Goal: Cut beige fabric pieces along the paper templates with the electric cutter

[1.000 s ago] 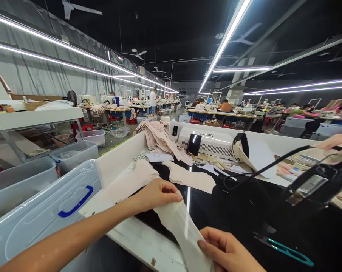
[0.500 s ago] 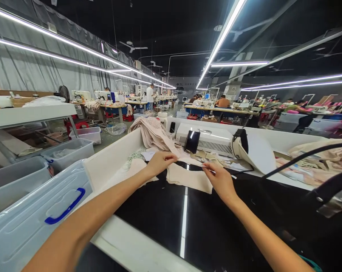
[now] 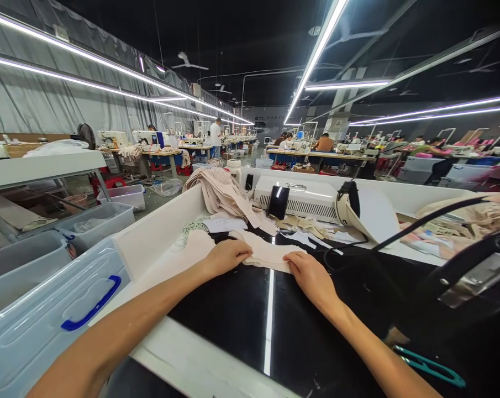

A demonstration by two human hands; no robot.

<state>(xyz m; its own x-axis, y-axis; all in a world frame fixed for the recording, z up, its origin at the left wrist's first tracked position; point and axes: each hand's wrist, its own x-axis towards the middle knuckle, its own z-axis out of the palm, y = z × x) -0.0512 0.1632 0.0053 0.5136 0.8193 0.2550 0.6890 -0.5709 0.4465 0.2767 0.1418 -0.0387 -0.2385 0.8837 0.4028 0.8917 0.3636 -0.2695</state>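
A glossy black worktable (image 3: pixel 241 326) carries beige fabric pieces (image 3: pixel 266 254), a paper slip (image 3: pixel 225 224), a white machine (image 3: pixel 303 202) and teal snips (image 3: pixel 430 366).

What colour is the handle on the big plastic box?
Blue: the handle on the clear box lid, head view.

Two hands rest on the dark table (image 3: pixel 241 326): the left (image 3: pixel 227 257) and the right (image 3: pixel 310 276), both on one beige piece (image 3: pixel 266 255). One fabric heap (image 3: pixel 219 193) lies behind it, near one white machine (image 3: pixel 303 202) and one phone (image 3: pixel 278 202). Three clear bins (image 3: pixel 30 326) stand on the left. One teal snips (image 3: pixel 427 366) lies at the right.
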